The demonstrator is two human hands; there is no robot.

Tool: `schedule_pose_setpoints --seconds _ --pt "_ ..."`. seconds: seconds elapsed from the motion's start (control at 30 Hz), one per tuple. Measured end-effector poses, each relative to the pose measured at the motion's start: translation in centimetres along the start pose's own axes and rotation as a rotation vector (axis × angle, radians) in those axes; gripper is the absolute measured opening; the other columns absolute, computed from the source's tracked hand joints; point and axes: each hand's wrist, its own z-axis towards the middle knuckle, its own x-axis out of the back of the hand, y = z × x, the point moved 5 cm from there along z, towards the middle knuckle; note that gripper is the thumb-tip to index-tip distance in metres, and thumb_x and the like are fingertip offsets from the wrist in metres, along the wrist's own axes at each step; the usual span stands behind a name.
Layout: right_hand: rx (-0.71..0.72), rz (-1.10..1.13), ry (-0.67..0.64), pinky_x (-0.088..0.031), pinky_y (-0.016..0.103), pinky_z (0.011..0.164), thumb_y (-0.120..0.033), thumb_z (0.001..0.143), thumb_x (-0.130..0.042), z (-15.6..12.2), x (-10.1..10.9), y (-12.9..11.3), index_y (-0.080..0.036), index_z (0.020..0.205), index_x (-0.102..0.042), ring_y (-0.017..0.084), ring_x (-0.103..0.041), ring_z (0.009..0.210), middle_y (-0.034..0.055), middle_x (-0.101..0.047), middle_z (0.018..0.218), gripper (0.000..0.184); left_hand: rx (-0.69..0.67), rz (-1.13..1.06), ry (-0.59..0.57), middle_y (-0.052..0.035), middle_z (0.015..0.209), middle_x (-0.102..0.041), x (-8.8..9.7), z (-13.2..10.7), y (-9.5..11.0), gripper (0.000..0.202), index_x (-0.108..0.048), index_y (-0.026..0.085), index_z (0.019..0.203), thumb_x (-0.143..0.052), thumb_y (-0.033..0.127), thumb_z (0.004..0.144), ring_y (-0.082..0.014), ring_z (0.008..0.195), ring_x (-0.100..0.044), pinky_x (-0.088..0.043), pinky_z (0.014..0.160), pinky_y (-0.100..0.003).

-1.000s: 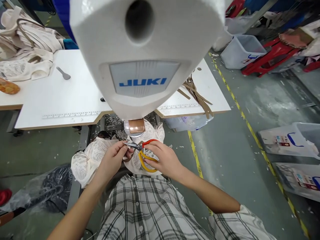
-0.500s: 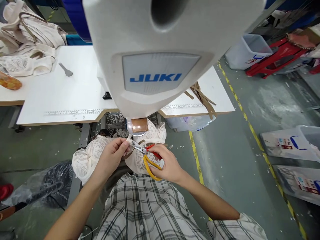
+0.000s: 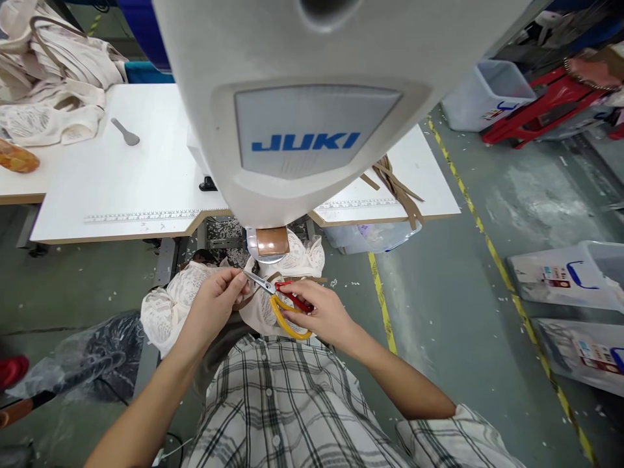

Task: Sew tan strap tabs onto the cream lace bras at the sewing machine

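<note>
A cream lace bra lies across my lap, partly under the sewing machine head. My left hand is closed in a pinch on a bit of its cream fabric, mostly hidden by the fingers. In my right hand is a pair of scissors with one red and one yellow handle. Its blades point left and look nearly closed, the tips at my left fingertips. A brown strip runs beside the bra.
The white table carries a grey spoon-shaped tool and brown strips. More cream bras are heaped at the left. Clear plastic bins and a red stool stand on the floor to the right.
The scissors have moved slightly left and up, their tips now at my left fingertips. The cream fabric end that stuck out there no longer shows. My left hand has hardly moved.
</note>
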Motion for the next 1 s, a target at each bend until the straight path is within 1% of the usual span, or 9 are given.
schedule_pose_setpoints --seconds 0.27,0.4,0.5,0.57,0.67,0.77,0.9,0.93,1.0 --pt "-0.056 -0.019 0.105 -0.054 0.031 0.073 -0.028 0.086 -0.067 -1.8 1.0 1.5 -0.027 0.119 -0.067 0.018 -0.067 0.080 0.0048 -0.072 0.101 0.033 -0.106 -0.006 0.137 0.0010 0.074 -0.063 0.4 -0.1 0.7 0.024 -0.065 0.019 0.081 -0.059 0.040 0.090 -0.0100 0.066 -0.055 -0.045 0.062 -0.020" --pt "-0.144 -0.136 0.064 -0.052 0.029 0.066 -0.032 0.086 -0.065 -1.8 3.3 3.1 -0.026 0.116 -0.069 0.016 -0.065 0.072 0.0051 -0.072 0.100 0.031 -0.256 0.375 0.291 -0.0021 0.080 -0.070 1.8 -0.6 1.8 0.021 -0.070 0.019 0.092 -0.056 0.035 0.091 -0.0147 0.075 -0.064 -0.049 0.069 -0.024" --pt "-0.192 -0.313 0.129 -0.052 0.032 0.072 -0.037 0.089 -0.061 -0.1 6.8 4.7 -0.024 0.116 -0.069 0.021 -0.067 0.082 0.0069 -0.072 0.103 0.031 -0.384 0.666 0.358 -0.0019 0.080 -0.071 2.5 -0.9 2.5 0.025 -0.066 0.019 0.108 -0.052 0.033 0.092 -0.0163 0.075 -0.067 -0.050 0.069 -0.025" --pt "-0.207 -0.432 0.220 -0.052 0.035 0.074 -0.040 0.090 -0.058 2.2 9.8 6.1 -0.022 0.118 -0.067 0.024 -0.067 0.087 0.0086 -0.071 0.106 0.034 -0.427 0.769 0.318 -0.0032 0.084 -0.073 2.6 -0.8 3.0 0.027 -0.064 0.020 0.113 -0.049 0.031 0.093 -0.0180 0.082 -0.070 -0.052 0.072 -0.027" --pt "-0.211 -0.589 0.328 -0.051 0.039 0.078 -0.039 0.090 -0.056 6.6 14.0 8.1 -0.019 0.122 -0.065 0.029 -0.066 0.093 0.0122 -0.071 0.110 0.039 -0.356 0.801 0.095 -0.0049 0.094 -0.075 2.4 -0.3 3.7 0.028 -0.063 0.021 0.111 -0.042 0.032 0.097 -0.0178 0.087 -0.072 -0.054 0.070 -0.025" --pt "-0.123 -0.687 0.324 -0.049 0.044 0.087 -0.032 0.090 -0.052 10.1 15.9 8.5 -0.014 0.119 -0.066 0.033 -0.062 0.104 0.0172 -0.068 0.115 0.037 -0.311 0.955 -0.075 -0.0045 0.099 -0.075 2.6 0.0 4.8 0.031 -0.059 0.023 0.120 -0.037 0.031 0.100 -0.0170 0.083 -0.072 -0.053 0.061 -0.022" --pt "-0.018 -0.489 0.408 -0.047 0.048 0.095 -0.037 0.091 -0.053 8.6 14.0 5.0 -0.015 0.118 -0.065 0.032 -0.059 0.112 0.0172 -0.066 0.119 0.036 -0.468 1.261 0.022 -0.0119 0.096 -0.072 3.2 0.1 6.0 0.026 -0.065 0.018 0.106 -0.042 0.026 0.097 -0.0257 0.086 -0.069 -0.052 0.070 -0.034" --pt "-0.027 -0.357 0.363 -0.050 0.045 0.090 -0.041 0.092 -0.055 7.4 12.6 3.9 -0.018 0.115 -0.066 0.029 -0.062 0.106 0.0142 -0.067 0.115 0.034 -0.541 1.291 0.052 -0.0144 0.100 -0.071 2.9 0.0 6.1 0.025 -0.066 0.016 0.099 -0.043 0.026 0.097 -0.0281 0.091 -0.067 -0.051 0.074 -0.038" --pt "-0.006 -0.069 0.021 -0.053 0.036 0.083 -0.044 0.094 -0.054 5.0 8.1 1.5 -0.021 0.109 -0.068 0.022 -0.065 0.096 0.0093 -0.069 0.109 0.031 -0.703 1.317 0.049 -0.0146 0.098 -0.069 1.4 -0.5 5.8 0.027 -0.064 0.016 0.086 -0.042 0.025 0.097 -0.0279 0.092 -0.065 -0.049 0.078 -0.040"
